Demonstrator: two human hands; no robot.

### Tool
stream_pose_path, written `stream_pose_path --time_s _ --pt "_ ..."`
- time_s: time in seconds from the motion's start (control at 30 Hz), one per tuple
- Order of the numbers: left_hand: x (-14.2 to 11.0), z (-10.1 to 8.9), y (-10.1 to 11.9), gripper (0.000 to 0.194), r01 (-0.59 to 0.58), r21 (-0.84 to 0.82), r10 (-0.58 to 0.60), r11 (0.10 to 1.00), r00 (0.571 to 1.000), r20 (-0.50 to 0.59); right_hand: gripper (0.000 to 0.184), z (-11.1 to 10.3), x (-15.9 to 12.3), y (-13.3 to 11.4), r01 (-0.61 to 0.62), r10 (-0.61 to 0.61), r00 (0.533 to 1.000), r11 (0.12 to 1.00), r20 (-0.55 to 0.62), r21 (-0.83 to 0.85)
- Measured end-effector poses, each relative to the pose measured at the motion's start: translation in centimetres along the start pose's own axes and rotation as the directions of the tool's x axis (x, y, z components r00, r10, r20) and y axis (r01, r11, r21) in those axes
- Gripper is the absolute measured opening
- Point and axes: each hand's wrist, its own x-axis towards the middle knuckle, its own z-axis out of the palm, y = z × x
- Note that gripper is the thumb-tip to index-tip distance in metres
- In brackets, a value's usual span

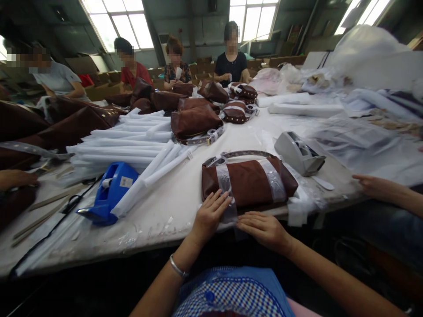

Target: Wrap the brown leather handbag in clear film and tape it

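A brown handbag (pixel 248 182) lies flat at the near edge of the white table (pixel 172 207), its body banded by two strips of clear wrapping and its strap wrapped too. My left hand (pixel 209 215) rests flat on the bag's near left corner, fingers stretched out over the left strip. My right hand (pixel 262 229) lies flat, fingers together, along the bag's near edge at the table's rim. Neither hand grips anything.
A blue tape dispenser (pixel 110 191) and several white paper rolls (pixel 132 145) lie left. A grey tape dispenser (pixel 299 153) sits right of the bag. More brown bags (pixel 194 121) are piled further back. Another person's hand (pixel 373 185) rests at right; several people work at the far side.
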Motion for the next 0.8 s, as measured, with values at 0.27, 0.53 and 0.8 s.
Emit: stream_pose_path --time_s 0.27,0.53,0.8 --pt "-0.1 0.3 -0.2 0.061 0.011 -0.025 -0.011 1.0 1.0 -0.005 0.043 0.6 0.9 -0.5 -0.192 0.177 0.977 0.973 -0.121 -0.131" --pt "-0.1 0.1 -0.1 0.076 0.039 -0.032 -0.04 0.999 0.999 -0.016 0.025 2.3 3.0 2.0 -0.084 0.044 0.982 0.972 -0.182 -0.22" --pt "0.0 0.1 -0.1 0.082 0.062 -0.038 -0.062 0.997 0.998 0.005 0.023 0.3 2.7 2.5 -0.028 0.017 0.998 0.985 -0.066 -0.169"
